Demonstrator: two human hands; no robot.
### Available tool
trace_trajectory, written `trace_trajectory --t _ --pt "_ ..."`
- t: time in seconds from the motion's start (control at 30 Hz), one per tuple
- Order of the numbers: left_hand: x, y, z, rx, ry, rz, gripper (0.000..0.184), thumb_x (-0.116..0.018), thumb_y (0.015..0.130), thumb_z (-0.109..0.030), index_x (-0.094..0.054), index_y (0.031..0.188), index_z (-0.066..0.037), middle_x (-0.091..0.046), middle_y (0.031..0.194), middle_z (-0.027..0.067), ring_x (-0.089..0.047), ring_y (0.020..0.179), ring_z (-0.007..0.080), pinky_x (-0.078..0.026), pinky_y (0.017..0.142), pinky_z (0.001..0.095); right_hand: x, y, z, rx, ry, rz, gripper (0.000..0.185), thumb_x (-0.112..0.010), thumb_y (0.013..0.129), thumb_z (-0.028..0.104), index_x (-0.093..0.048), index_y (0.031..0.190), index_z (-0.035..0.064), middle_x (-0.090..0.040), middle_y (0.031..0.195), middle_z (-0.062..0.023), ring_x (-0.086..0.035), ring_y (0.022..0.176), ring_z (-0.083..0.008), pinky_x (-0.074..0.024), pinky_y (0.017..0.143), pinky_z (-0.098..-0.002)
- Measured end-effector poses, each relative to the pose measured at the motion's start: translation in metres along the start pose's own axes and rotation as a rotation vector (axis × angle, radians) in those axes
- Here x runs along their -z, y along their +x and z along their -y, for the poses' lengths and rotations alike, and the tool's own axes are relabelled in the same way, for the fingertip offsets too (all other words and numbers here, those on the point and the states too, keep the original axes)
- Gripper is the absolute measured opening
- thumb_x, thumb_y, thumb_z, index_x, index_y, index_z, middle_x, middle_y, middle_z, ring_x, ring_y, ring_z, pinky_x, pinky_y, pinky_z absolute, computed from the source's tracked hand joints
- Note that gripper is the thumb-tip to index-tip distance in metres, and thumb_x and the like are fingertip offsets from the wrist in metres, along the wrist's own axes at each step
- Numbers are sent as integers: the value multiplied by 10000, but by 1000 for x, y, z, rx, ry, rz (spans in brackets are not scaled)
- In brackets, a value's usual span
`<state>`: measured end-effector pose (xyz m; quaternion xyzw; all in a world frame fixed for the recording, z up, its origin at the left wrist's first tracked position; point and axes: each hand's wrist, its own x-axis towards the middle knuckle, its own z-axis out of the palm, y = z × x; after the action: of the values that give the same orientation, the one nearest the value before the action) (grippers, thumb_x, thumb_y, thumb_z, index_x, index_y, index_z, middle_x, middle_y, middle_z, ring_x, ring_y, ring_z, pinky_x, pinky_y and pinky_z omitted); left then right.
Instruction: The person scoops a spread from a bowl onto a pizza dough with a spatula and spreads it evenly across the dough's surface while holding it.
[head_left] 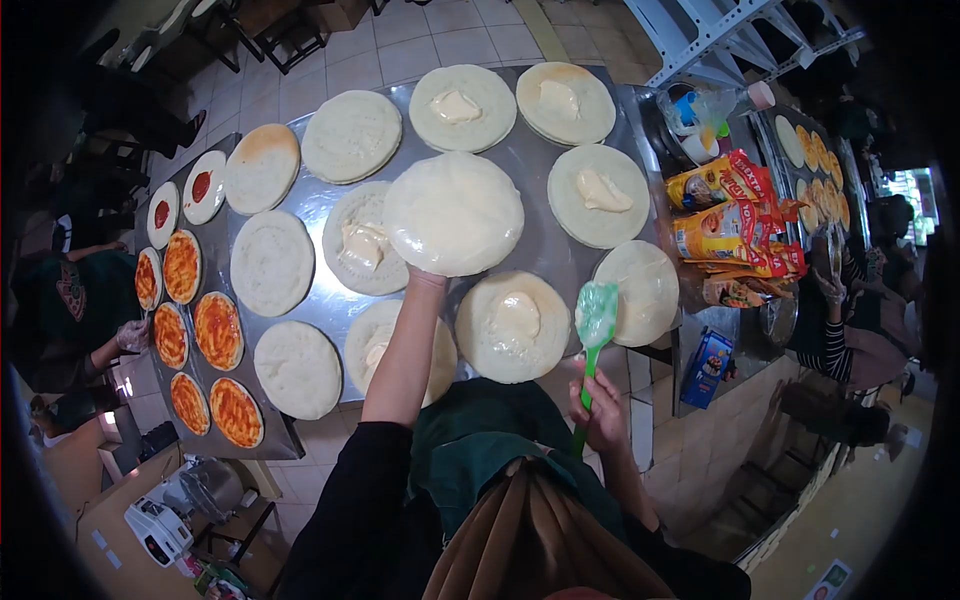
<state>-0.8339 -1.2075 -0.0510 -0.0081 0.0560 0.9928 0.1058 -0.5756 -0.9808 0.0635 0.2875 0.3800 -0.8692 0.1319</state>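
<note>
While the left hand (428,273) bears one glossy dough round (455,212) at the frame's centre, the right grips a green spatula.

Eleven more pale rounds (272,263) lie on the counter (305,250): six with a creamy dollop, one smeared at centre right, four plain. Farther left are eight smaller rounds (219,330), six coated red and two dabbed. One blue box (709,367) sits at right. Fingers of the right hand (602,410) are closed around the handle of the spatula (597,315), lower right of centre; its head is coated in cream. Those of the left are hidden beneath its round, so their spread cannot be told. The held round partly covers another; orange pouches (715,232) overlap too much to count.
</note>
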Motion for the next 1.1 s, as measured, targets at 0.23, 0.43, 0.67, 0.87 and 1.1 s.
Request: trace_trajectory --t 0.23,0.43,0.67,0.87,1.1 --pt "55 43 46 124 3 -226 564 -489 923 -442 -407 1372 -112 -452 1390 113 -419 1290 313 -350 1062 524 -6 -16 2 -41 -161 -136 408 -432 983 170 -391 1383 102 -573 861 -94 -429 470 -63 -357 434 -189" --pt "48 24 30 290 -33 -429 473 -370 985 -352 -421 1344 -49 -481 1352 159 -439 1271 333 -349 1059 531 3 -5 11 -44 -263 -143 394 -452 981 170 -421 1367 102 -575 796 -60 -385 454 -38 -320 420 -178" --pt "29 -32 5 360 263 -862 473 -233 1000 -373 -424 1257 -25 -472 1337 151 -441 1259 313 -332 1043 540 25 52 79 85 -840 -165 344 -476 970 146 -521 1304 76 -559 721 10 -374 467 2 -303 434 -167" --pt "-15 -37 10 436 570 -868 464 -229 994 -433 -442 1223 -91 -510 1157 67 -475 1099 225 -391 952 488 29 111 119 187 -1082 -106 342 -498 963 137 -533 1294 56 -557 698 38 -349 497 7 -293 444 -169" --pt "6 -37 5 486 690 -867 453 -322 981 -448 -514 1162 -80 -527 996 30 -504 958 165 -426 889 395 5 116 118 160 -929 -33 334 -506 963 119 -538 1289 55 -547 704 44 -331 484 16 -269 431 -154"
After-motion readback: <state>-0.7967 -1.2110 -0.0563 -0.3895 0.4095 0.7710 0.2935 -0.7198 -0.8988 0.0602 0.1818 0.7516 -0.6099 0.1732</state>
